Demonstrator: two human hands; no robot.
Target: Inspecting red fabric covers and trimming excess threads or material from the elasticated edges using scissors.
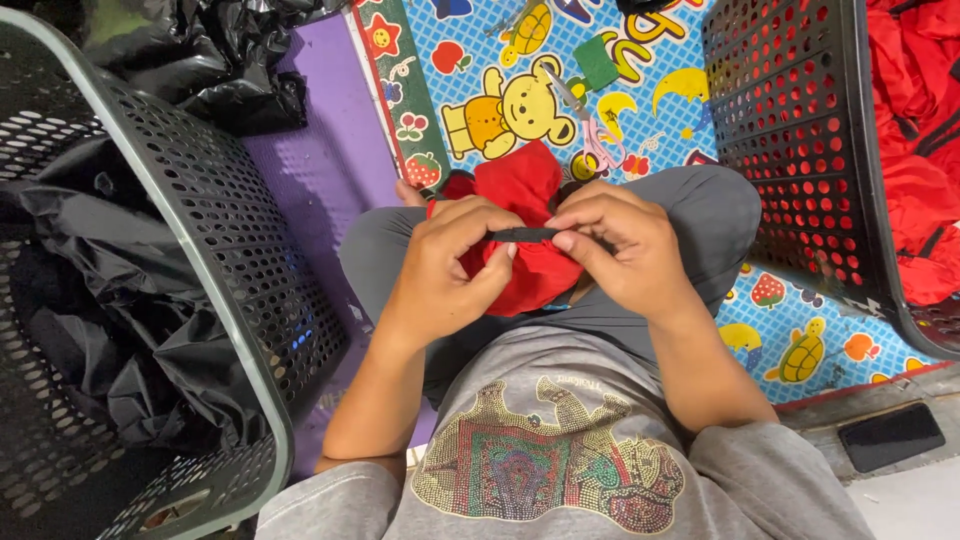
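Black and narrow, a strap runs level between the two hands over a bunched red cloth in the person's lap, its left end pinched between thumb and bent fingers of the left hand and its right end pinched by the thumb and forefinger of the right hand, the other fingers curled close beneath. Left of the red cloth stands a grey perforated basket holding black fabric. Right of it stands a black perforated basket with red garments, while scissors lie beyond it on a patterned play mat.
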